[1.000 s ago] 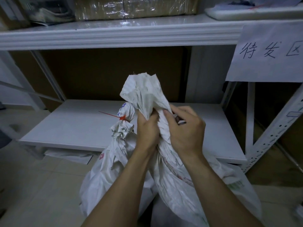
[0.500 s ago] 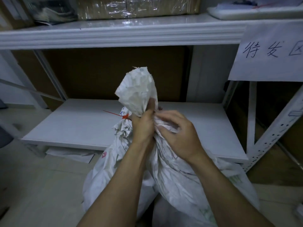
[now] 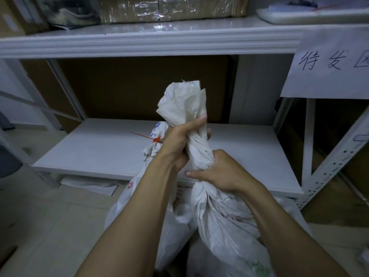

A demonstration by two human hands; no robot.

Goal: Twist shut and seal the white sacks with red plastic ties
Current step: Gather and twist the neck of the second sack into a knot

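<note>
Near sack point(image 3: 219, 216): twisted neck partly covered by left hand point(image 3: 179, 140) above and right hand point(image 3: 217, 170) below. Most fingers of both wrap behind the cloth, out of sight. Base cut by the lower edge; green print near the bottom blurred.
Second sack point(image 3: 135, 206): right side hidden behind the left hand and its arm. Blue print at the top and red mark lower down too small to read.
Red tie point(image 3: 155, 139): right end runs behind the left hand.
Paper sign point(image 3: 329, 76): third handwritten character cut by the right edge.
Wrapped boxes point(image 3: 169, 9): tops cut by the upper edge.

Your near white sack point(image 3: 223, 226) upright, neck twisted into a tight rope, mouth flared above, far sack point(image 3: 139, 200) touching its left, neck cinched by red tie point(image 3: 156, 139), tail pointing left
</note>
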